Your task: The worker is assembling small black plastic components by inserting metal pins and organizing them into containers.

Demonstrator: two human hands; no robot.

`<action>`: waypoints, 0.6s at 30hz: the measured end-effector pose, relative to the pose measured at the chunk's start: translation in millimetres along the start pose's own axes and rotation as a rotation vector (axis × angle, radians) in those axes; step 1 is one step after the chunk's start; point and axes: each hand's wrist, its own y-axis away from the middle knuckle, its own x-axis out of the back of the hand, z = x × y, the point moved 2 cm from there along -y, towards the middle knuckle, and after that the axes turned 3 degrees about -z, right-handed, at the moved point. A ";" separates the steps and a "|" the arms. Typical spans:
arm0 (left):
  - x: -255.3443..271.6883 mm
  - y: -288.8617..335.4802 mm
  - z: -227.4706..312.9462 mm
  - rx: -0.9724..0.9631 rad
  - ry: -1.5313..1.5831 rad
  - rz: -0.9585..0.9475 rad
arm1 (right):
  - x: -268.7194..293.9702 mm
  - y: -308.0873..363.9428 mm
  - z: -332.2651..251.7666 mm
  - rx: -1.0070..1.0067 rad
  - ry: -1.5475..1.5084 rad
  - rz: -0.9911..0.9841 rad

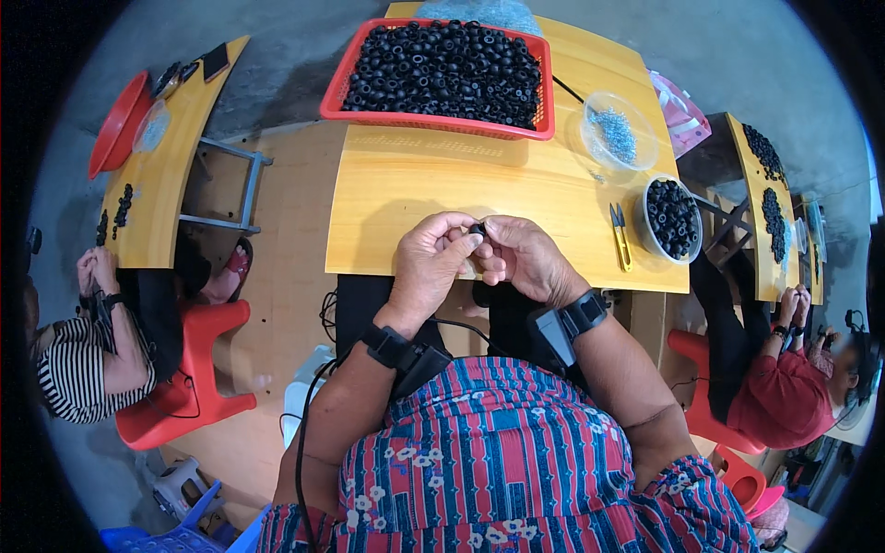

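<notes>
Over the near edge of the wooden table, my left hand [436,256] and my right hand [524,256] meet, fingertips pinched together. Between them is a small black ring-shaped part [477,229], partly covered by the fingers. Its finer details are too small to make out. A red plastic basket [442,126] at the far side holds a heap of similar black parts [442,74]. Right of my hands, a clear tub [656,247] holds more black parts. Beyond it a clear round bowl [645,138] contains small silvery-blue pieces [616,136].
Yellow-handled thread snips [621,241] lie beside the tub. A clear plastic bag [479,13] sits behind the basket. Co-workers sit at tables on both sides, one in a striped top [83,373], another in a red top [784,396]. A black cable [300,452] runs along my left arm.
</notes>
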 end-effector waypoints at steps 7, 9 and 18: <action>-0.8 1.0 4.3 0.041 -0.118 0.006 | -6.1 6.4 4.7 0.260 0.384 0.375; -0.8 1.2 5.1 0.053 -0.139 -0.002 | -5.1 5.1 5.3 0.355 0.506 0.402; 0.3 2.4 3.8 0.035 -0.130 0.012 | -11.8 6.3 -2.6 0.393 0.631 0.365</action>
